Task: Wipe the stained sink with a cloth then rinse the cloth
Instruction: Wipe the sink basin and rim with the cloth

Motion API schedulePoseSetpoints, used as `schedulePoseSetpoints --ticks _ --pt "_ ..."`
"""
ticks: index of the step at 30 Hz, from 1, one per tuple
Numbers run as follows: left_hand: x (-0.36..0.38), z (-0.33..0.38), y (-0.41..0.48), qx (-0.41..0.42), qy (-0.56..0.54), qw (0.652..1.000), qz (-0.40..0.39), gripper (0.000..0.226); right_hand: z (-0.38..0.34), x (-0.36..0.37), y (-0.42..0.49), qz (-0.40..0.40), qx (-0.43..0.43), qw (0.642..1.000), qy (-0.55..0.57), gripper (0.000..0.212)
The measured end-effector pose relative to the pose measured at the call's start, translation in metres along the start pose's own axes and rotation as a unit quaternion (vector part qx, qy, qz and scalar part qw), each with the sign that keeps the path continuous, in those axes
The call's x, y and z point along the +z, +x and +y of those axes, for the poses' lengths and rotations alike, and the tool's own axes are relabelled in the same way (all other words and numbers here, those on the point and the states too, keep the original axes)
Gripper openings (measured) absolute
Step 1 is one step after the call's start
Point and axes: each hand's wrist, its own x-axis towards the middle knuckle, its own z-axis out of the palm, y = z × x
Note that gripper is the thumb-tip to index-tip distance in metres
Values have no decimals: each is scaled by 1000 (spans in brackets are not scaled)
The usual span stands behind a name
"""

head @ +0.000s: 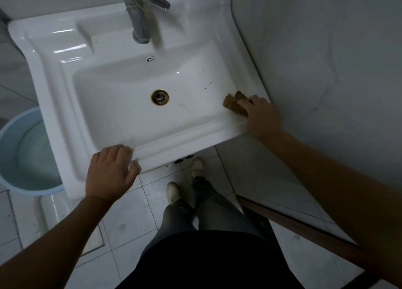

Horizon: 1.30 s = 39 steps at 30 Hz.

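Note:
A white ceramic sink (54, 97) fills the upper middle of the view, with dark specks and faint brownish smears in its bowl and a rust-ringed drain (160, 96). My right hand (261, 116) presses a brown cloth (233, 102) against the bowl's front right corner, by the rim. My left hand (111, 171) rests flat on the sink's front left rim, fingers spread, holding nothing. A grey metal faucet (141, 12) stands at the back, its spout over the bowl; no water runs from it.
A light blue bucket (8, 180) holding water stands on the floor left of the sink. A pale wall runs close along the right side. Below are white floor tiles, my legs and shoes (174, 193), and a dark wooden sill (304, 230) at the right.

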Motion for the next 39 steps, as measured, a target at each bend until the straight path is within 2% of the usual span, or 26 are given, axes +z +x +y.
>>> schedulePoseSetpoints --ticks 4,9,11,15,18,20,23,27,30,34,37,39 --pt "-2 1 0 1 0 1000 7 40 -47 18 -16 46 -25 994 96 46" --pt "-2 0 0 3 6 1000 11 36 -125 23 -34 42 -101 969 222 51" --pt "-1 -1 1 0 16 1000 -2 38 -163 23 -41 16 -136 959 247 50" --pt "-7 -5 -3 -32 18 999 -39 44 -217 17 -39 -57 -234 943 231 48" --pt "-22 -24 -22 -59 31 998 -21 48 -202 6 -22 -72 -281 931 221 49" --pt "-29 -44 -40 -70 50 996 -7 50 -180 1 -14 -63 -288 936 193 52" --pt "-26 -62 -54 -50 70 996 -25 51 -162 0 -11 -100 -310 934 147 58" --pt "-15 -58 -52 -63 38 997 -18 51 -180 8 -14 -127 -367 905 176 54" --pt "-10 -57 -51 -82 17 997 3 54 -208 15 -17 -117 -406 888 182 49" --pt "-8 -58 -50 -92 -2 995 27 63 -265 15 -16 -130 -388 890 201 56" --pt "-8 -57 -50 -94 -17 994 58 67 -316 17 -17 -131 -334 906 226 57" --pt "-9 -55 -51 -115 -27 990 83 69 -343 19 -13 -141 -272 903 302 57"
